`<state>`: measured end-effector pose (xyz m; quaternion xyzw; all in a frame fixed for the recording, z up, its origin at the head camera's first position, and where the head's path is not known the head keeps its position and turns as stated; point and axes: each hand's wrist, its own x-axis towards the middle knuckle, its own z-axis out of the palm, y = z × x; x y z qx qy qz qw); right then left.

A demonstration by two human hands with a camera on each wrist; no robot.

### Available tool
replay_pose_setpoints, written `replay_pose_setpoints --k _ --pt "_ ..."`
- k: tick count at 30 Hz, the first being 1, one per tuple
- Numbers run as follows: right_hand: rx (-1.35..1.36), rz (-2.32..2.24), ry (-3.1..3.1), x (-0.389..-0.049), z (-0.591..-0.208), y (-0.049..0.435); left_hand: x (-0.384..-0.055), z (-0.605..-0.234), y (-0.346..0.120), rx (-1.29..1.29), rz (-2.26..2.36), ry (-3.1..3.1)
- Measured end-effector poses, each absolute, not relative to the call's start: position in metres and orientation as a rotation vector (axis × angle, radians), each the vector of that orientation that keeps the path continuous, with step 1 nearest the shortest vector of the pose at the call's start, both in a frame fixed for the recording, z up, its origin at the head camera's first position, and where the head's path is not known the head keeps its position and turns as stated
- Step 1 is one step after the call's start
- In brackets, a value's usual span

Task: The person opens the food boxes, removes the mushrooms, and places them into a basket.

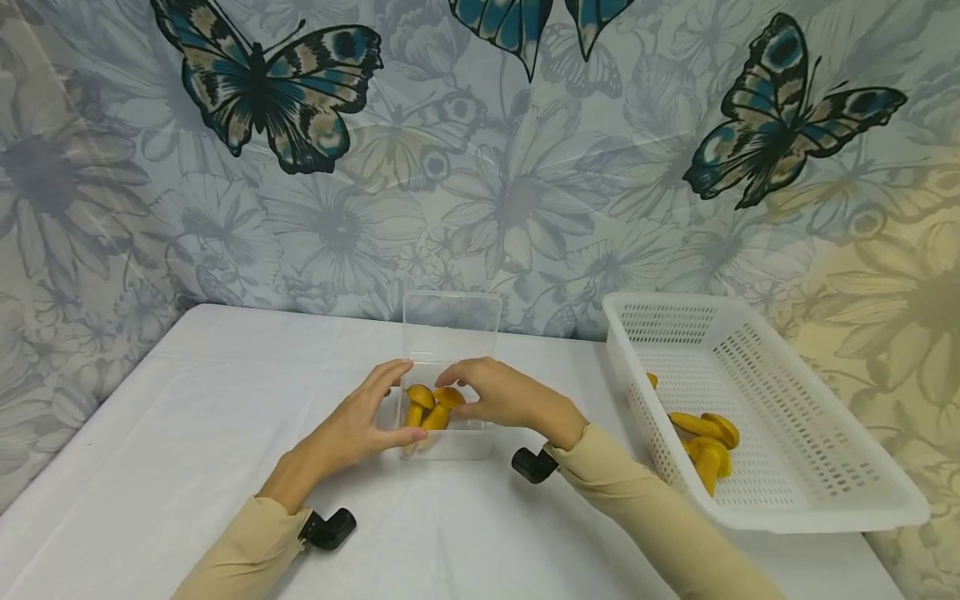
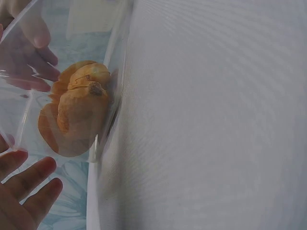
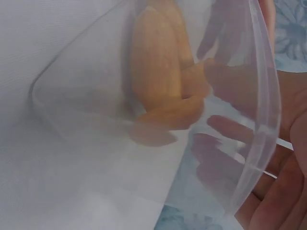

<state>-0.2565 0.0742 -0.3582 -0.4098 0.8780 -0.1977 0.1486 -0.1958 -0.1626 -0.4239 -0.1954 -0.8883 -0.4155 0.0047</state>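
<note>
Yellow-brown mushrooms (image 1: 421,395) lie side by side in a small clear plastic box (image 1: 453,447) with its lid (image 1: 452,323) raised at the back. My right hand (image 1: 510,398) reaches over the box's right side, thumb and fingers inside, spread apart around the right-hand mushroom (image 1: 448,398). Through the clear wall in the right wrist view, the thumb tip (image 3: 216,76) meets that mushroom's edge. My left hand (image 1: 352,429) stands around the box's left side, fingertips near the back left corner, thumb at the front rim. Its fingers (image 2: 36,177) are spread in the left wrist view.
At the right, a white perforated basket (image 1: 810,442) holds several more mushrooms (image 1: 708,458) along its left side. A white cloth (image 1: 187,433) covers the table. Behind it hangs a patterned fabric (image 1: 517,200) with butterflies and flowers.
</note>
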Motion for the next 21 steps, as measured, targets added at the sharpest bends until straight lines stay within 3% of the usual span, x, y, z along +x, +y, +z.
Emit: replay_pose_setpoints --k 21 --pt "-1.151 -0.345 2.564 -0.263 -0.364 0.056 -0.197 -0.425 -0.163 -0.61 -1.296 -2.79"
